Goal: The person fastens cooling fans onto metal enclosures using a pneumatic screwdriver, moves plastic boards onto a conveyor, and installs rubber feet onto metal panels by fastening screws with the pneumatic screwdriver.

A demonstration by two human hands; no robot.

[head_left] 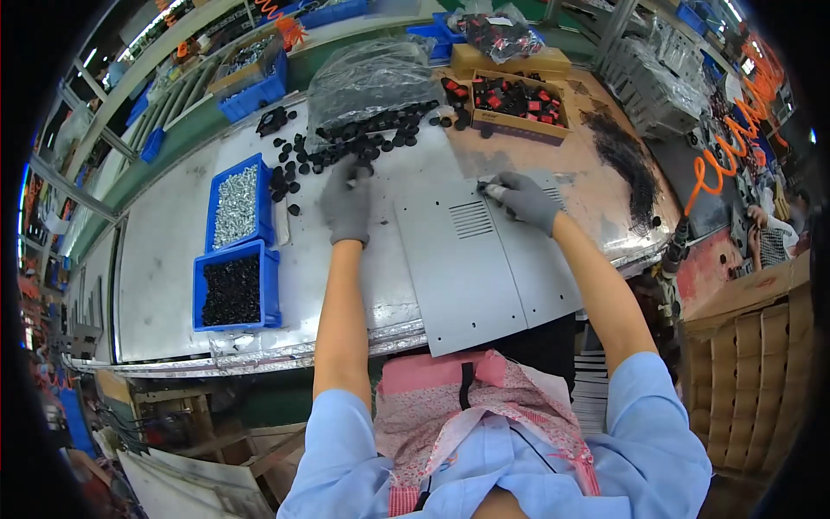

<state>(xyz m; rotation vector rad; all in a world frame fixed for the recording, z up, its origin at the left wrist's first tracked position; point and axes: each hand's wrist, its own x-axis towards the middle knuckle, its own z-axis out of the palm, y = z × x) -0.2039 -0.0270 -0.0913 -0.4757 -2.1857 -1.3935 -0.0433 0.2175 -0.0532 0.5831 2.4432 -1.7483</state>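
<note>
Both my hands wear grey gloves. My left hand [347,204] reaches to the near edge of a loose pile of small round black caps [298,156] on the table. Its fingers are smeared by motion, so whether one of the dark pieces at their tips is held cannot be made out. My right hand [524,201] is closed in a pinch on a small black cap [482,186] at the upper part of a light grey metal panel [458,281]. That panel has vent slots and small holes; a second slotted grey panel [549,272] adjoins it on the right.
Left on the table stand a blue bin of silvery screws [213,227] and a blue bin of small black parts [198,298]. Behind are a clear plastic bag [367,78] and a carton of red-and-black parts [519,124]. An orange coiled hose [709,177] hangs at right.
</note>
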